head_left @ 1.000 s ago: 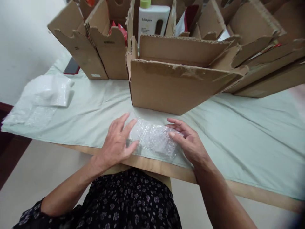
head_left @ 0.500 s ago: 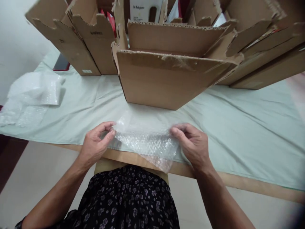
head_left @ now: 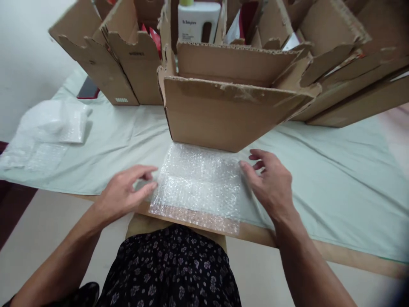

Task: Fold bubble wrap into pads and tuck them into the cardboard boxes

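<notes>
A clear sheet of bubble wrap (head_left: 200,183) lies flat at the table's front edge, its lower end over the wooden rim. My left hand (head_left: 126,189) is just off its left side, thumb and fingers apart, with nothing between them. On the other side, my right hand (head_left: 268,181) is open at the sheet's upper right corner, the thumb beside the edge. Directly behind the sheet stands an open cardboard box (head_left: 223,113).
More cardboard boxes (head_left: 107,72) stand in a row behind, one with a white bottle (head_left: 198,25). A pile of bubble wrap (head_left: 51,123) and a dark flat object with a red edge (head_left: 88,88) lie left on the green cloth (head_left: 335,183).
Both hands have let go of the bubble wrap and moved outward. The sheet, held up and bunched before, now lies spread out flat. The camera view has shifted slightly.
</notes>
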`<state>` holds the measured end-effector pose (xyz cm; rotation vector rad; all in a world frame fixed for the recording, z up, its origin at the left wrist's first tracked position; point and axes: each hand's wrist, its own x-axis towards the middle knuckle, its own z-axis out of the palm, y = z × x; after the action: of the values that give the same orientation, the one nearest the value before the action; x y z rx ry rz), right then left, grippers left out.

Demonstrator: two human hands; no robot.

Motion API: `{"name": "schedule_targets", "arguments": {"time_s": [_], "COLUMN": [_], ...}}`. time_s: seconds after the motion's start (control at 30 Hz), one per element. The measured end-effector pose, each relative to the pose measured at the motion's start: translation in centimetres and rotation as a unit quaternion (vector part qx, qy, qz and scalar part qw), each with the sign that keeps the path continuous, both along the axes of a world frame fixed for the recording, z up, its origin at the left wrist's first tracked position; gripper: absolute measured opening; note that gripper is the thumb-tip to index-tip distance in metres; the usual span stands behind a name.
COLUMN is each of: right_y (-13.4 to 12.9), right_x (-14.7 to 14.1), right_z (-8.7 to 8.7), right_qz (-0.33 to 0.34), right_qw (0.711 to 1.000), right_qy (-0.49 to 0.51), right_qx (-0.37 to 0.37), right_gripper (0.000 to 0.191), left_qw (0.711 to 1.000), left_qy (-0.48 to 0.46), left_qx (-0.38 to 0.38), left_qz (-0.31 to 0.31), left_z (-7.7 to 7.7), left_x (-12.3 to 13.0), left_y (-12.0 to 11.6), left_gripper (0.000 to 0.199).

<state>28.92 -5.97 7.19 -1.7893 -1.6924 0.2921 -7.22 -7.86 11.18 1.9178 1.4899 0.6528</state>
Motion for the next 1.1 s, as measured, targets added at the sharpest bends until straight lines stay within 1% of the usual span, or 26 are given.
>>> {"name": "schedule_targets", "arguments": {"time_s": [0.07, 0.1, 0.17, 0.2, 0.23, 0.3, 0.37, 0.43, 0.53, 0.6, 0.67, 0.73, 0.77, 0.8, 0.83, 0.87, 0.9, 0.97, 1.0, 1.03, 1.1], "right_y": [1.0, 1.7, 3.2, 4.0, 4.7, 5.7, 6.3, 6.5, 6.6, 6.5, 6.1, 5.3, 4.7, 4.1, 3.5, 3.0, 2.4, 1.4, 0.9, 0.5, -0.2], "right_x": [0.9, 1.1, 1.3, 1.2, 1.0, 0.5, 0.0, -0.3, -0.6, -0.5, -0.3, -0.1, -0.1, -0.2, -0.5, -0.9, -1.6, -3.3, -4.2, -5.0, -6.1], "right_z": [0.6, 0.7, 0.6, 0.4, 0.1, -0.7, -1.5, -2.2, -2.7, -2.7, -2.4, -1.8, -1.6, -1.3, -1.1, -0.9, -0.9, -1.0, -1.3, -1.5, -2.3], "right_qz": [-0.003, 0.0, 0.014, 0.02, 0.024, 0.018, 0.005, 0.003, 0.027, 0.041, 0.033, 0.006, -0.008, -0.012, -0.003, 0.024, 0.065, 0.171, 0.221, 0.262, 0.31], "right_qw": [0.999, 0.997, 0.993, 0.99, 0.987, 0.983, 0.982, 0.982, 0.983, 0.984, 0.986, 0.985, 0.981, 0.978, 0.975, 0.974, 0.974, 0.967, 0.961, 0.954, 0.938], "right_qy": [0.05, 0.074, 0.119, 0.139, 0.156, 0.18, 0.19, 0.189, 0.18, 0.173, 0.156, 0.125, 0.106, 0.085, 0.064, 0.045, 0.028, -0.008, -0.031, -0.06, -0.137], "right_qx": [0.012, 0.015, 0.01, 0.003, -0.003, -0.002, 0.011, 0.017, 0.016, 0.025, 0.053, 0.121, 0.16, 0.192, 0.213, 0.22, 0.215, 0.187, 0.165, 0.137, 0.067], "right_gripper": [0.048, 0.052, 0.057, 0.056, 0.053, 0.044, 0.038, 0.034, 0.03, 0.029, 0.027, 0.023, 0.02, 0.017, 0.014, 0.013, 0.014, 0.022, 0.027, 0.034, 0.046], "left_qw": [0.997, 0.995, 0.992, 0.991, 0.989, 0.981, 0.972, 0.965, 0.964, 0.966, 0.961, 0.94, 0.927, 0.919, 0.918, 0.924, 0.932, 0.937, 0.934, 0.929, 0.92], "left_qy": [-0.023, -0.04, -0.083, -0.108, -0.135, -0.186, -0.227, -0.244, -0.232, -0.209, -0.166, -0.107, -0.078, -0.055, -0.036, -0.018, 0.003, 0.065, 0.106, 0.15, 0.223], "left_qx": [0.062, 0.073, 0.07, 0.063, 0.056, 0.051, 0.064, 0.088, 0.111, 0.129, 0.182, 0.27, 0.312, 0.344, 0.364, 0.37, 0.361, 0.313, 0.283, 0.254, 0.209], "left_qz": [0.04, 0.051, 0.062, 0.053, 0.034, 0.005, 0.006, 0.032, 0.061, 0.081, 0.124, 0.177, 0.192, 0.186, 0.153, 0.093, 0.016, -0.137, -0.19, -0.222, -0.246], "left_z": [-0.3, -0.8, -2.1, -2.8, -3.5, -4.7, -5.5, -5.9, -6.3, -6.4, -6.1, -5.2, -4.6, -4.0, -3.4, -2.9, -2.6, -2.8, -3.2, -3.9, -5.3], "left_x": [0.7, 1.2, 2.5, 3.3, 4.0, 5.4, 6.4, 6.8, 6.8, 6.5, 6.0, 5.5, 5.5, 5.5, 5.8, 6.2, 6.8, 8.0, 8.5, 8.8, 8.6], "left_y": [3.3, 5.1, 8.5, 10.0, 11.1, 12.4, 12.7, 12.6, 12.6, 12.7, 12.5, 11.6, 10.9, 10.0, 9.0, 8.0, 7.0, 5.2, 4.5, 3.9, 3.0], "left_gripper": [0.051, 0.06, 0.074, 0.075, 0.071, 0.061, 0.052, 0.046, 0.039, 0.037, 0.042, 0.046, 0.045, 0.042, 0.037, 0.033, 0.031, 0.032, 0.036, 0.042, 0.061]}}
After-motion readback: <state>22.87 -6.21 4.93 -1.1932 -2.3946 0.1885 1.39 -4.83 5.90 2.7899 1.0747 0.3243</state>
